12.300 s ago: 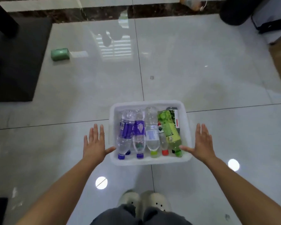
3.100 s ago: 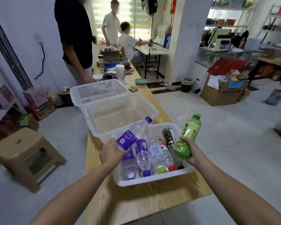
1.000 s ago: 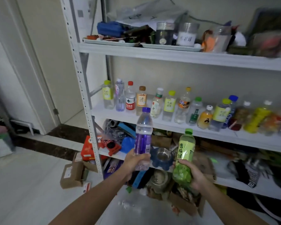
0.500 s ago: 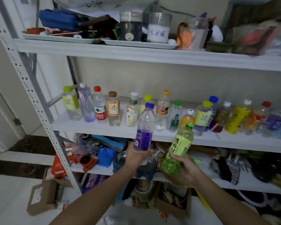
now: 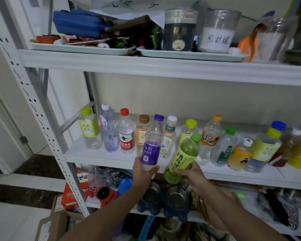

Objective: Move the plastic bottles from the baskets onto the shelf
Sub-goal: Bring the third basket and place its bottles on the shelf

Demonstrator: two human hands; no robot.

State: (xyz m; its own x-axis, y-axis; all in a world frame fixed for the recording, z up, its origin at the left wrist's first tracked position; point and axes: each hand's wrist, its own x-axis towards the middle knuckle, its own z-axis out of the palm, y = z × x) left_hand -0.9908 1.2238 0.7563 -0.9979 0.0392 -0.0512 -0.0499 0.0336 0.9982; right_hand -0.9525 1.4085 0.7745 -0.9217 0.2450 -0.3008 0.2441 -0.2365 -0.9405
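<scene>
Nearer shelf (image 5: 101, 158): purple bottle (image 5: 152, 145) in curled left hand (image 5: 143, 173), green bottle (image 5: 185, 156) in right hand (image 5: 192, 175)

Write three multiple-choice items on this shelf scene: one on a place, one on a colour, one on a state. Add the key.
1. Where does the red-capped bottle stand?
A. top shelf
B. middle shelf
C. floor

2. What colour is the cap of the clear bottle in the left hand?
A. orange
B. white
C. purple

3. How is the green bottle in the right hand?
A. held tilted
B. lying on a tray
C. standing in a basket

Key:
1 B: it stands in the row of bottles there.
2 C: the cap is purple, like the label.
3 A: fingers curl round it and its top leans right.
</scene>
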